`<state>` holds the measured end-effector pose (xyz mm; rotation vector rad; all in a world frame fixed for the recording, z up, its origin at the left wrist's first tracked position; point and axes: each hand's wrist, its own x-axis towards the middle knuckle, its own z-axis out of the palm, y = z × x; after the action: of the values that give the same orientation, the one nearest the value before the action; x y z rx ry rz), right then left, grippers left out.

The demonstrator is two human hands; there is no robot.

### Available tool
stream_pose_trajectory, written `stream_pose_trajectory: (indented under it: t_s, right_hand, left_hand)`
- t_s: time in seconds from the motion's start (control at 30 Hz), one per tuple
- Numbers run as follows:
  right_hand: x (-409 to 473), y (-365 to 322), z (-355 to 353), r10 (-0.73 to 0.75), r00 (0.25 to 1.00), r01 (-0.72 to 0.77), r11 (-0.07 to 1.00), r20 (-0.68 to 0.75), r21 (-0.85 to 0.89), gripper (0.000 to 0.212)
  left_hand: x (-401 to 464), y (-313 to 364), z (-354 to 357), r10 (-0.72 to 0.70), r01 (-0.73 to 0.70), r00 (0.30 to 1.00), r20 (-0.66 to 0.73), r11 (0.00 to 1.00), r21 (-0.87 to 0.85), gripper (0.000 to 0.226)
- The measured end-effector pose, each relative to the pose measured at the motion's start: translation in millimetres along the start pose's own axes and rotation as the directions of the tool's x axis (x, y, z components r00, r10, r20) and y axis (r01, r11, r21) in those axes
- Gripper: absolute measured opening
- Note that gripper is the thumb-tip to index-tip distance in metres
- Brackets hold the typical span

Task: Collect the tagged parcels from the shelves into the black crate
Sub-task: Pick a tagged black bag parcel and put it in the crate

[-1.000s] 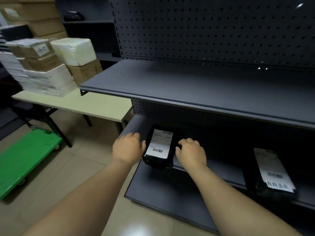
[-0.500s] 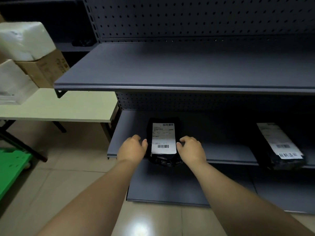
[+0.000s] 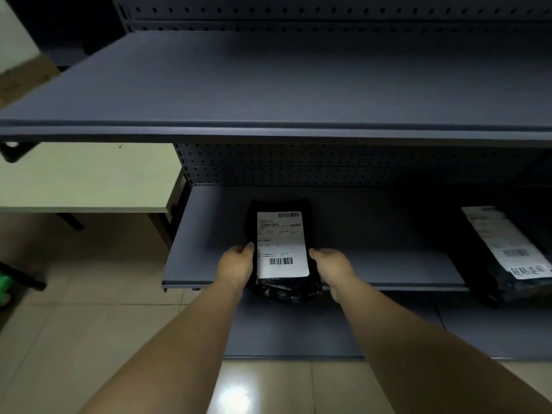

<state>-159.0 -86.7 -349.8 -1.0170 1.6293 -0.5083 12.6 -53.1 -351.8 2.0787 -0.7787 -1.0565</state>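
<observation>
A grey metal shelving unit (image 3: 268, 85) with a perforated back panel fills most of the frame, its upper shelf spanning the full width. Below it, the middle shelf (image 3: 209, 234) runs from centre left to the right edge, and a bottom shelf (image 3: 283, 330) sits under that. A pale desk (image 3: 83, 177) occupies the left of the frame over a tiled floor (image 3: 89, 294).

At the right edge a black parcel (image 3: 504, 255) with a white label lies on the middle shelf, well apart from the hands.

In the centre, a second black parcel with a barcode label (image 3: 282, 249) rests on the middle shelf, its near end overhanging the front lip. The left hand (image 3: 236, 265) holds its left side and the right hand (image 3: 333, 268) its right side, so the parcel lies between them; each grip is closed against the parcel's edges, fingers curled round it.
</observation>
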Motion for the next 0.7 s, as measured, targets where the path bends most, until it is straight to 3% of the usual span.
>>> stream_pose_trajectory:
  t_s: [0.3, 0.5, 0.7]
  right_hand:
    - [6, -4, 13, 0.035, 0.991, -0.066, 0.969, 0.133, 0.238, 0.030]
    - [-5, -5, 14, -0.022, 0.990, -0.019, 0.958, 0.138, 0.286, 0.023]
    - [-25, -3, 11, -0.168, 0.985, 0.145, 0.918, 0.031, 0.369, 0.012]
  left_hand:
    - [8, -1, 8, -0.069, 0.112, 0.985, 0.160, 0.952, -0.285, 0.027]
    - [-5, -3, -1, -0.008, 0.055, 0.992, 0.123, 0.921, -0.385, 0.027]
    - [-27, -2, -14, 0.078, -0.047, 0.996, 0.039, 0.854, -0.519, 0.015]
